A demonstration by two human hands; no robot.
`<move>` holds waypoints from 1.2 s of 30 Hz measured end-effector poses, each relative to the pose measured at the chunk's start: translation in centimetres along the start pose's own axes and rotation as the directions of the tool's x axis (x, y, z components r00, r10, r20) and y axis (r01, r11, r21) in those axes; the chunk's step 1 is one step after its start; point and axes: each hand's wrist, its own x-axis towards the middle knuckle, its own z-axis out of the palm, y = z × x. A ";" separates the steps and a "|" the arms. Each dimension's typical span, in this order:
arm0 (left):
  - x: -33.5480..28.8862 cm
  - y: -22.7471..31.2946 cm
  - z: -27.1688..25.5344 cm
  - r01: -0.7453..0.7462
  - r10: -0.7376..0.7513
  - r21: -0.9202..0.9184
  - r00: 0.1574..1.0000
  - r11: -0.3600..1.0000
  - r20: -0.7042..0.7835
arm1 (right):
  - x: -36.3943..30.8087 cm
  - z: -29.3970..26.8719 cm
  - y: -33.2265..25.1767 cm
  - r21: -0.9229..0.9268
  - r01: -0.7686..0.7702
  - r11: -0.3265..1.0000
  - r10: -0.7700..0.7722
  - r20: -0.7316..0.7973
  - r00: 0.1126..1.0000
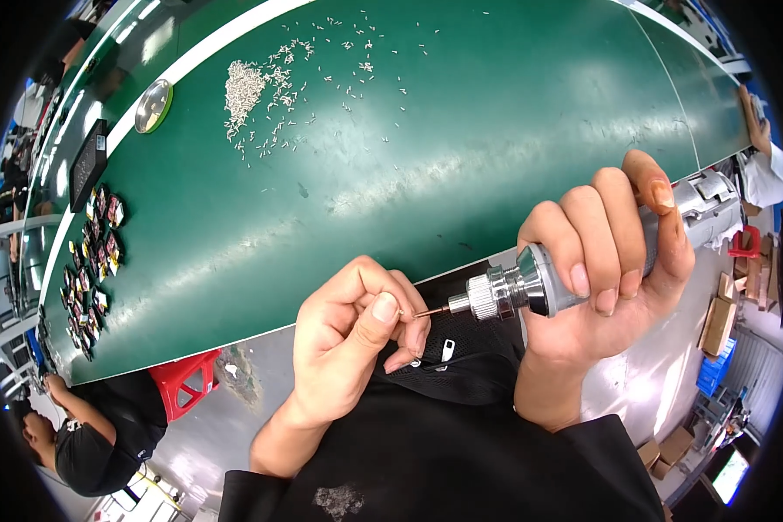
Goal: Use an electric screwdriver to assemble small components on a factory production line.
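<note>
Head view. Our right hand (605, 252) wraps its fingers round the silver-grey cylindrical metal power tool (539, 280), by the glossy green tabletop (513, 148). Our left hand (348, 335) pinches seemingly a tiny pale piece (401, 312) at the slim copper-coloured bit (431, 311). Tool likely heavy, rigid, slick; we favour its thick barrel.

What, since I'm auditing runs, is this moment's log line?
left hand: beside bit; right hand: holding screwdriver; small pieces: heaped, scattered on table
</note>
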 end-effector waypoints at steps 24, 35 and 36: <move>0.6 -0.3 0.4 0.016 -0.014 0.033 0.999 0.999 -0.032 | -0.2 0.3 0.4 -0.068 0.040 0.997 -0.045 -0.065 0.997; 0.6 -2.0 1.0 -0.159 0.217 0.397 0.970 0.904 -0.106 | -0.3 -0.2 0.4 -0.141 0.056 0.988 -0.066 -0.063 0.996; 0.7 -2.0 0.8 -0.166 0.225 0.435 0.970 0.885 -0.089 | -0.2 -0.5 0.5 -0.110 0.046 0.993 -0.053 -0.070 0.996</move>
